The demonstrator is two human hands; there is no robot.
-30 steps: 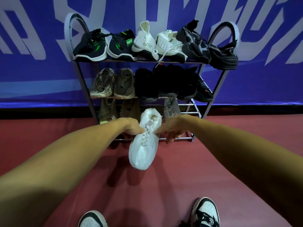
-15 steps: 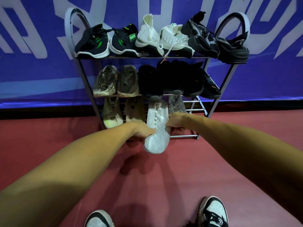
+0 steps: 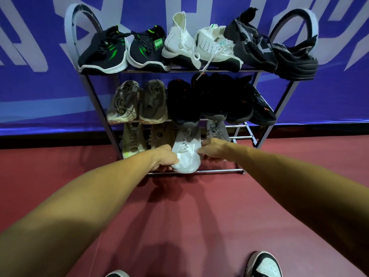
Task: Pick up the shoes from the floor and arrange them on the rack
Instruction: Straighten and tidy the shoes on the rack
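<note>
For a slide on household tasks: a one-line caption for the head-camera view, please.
The left hand and right hand hold a white sneaker on the bottom shelf of a three-tier shoe rack.

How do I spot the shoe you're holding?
Find the rack against the blue wall. On its bottom shelf, between left hand and right hand, is a white shoe. Beside it are a brown shoe and a grey shoe; only it is white.

Blue lettered banner (image 3: 40, 96) behind, worn black-and-white sneaker (image 3: 264, 264) at bottom.
</note>
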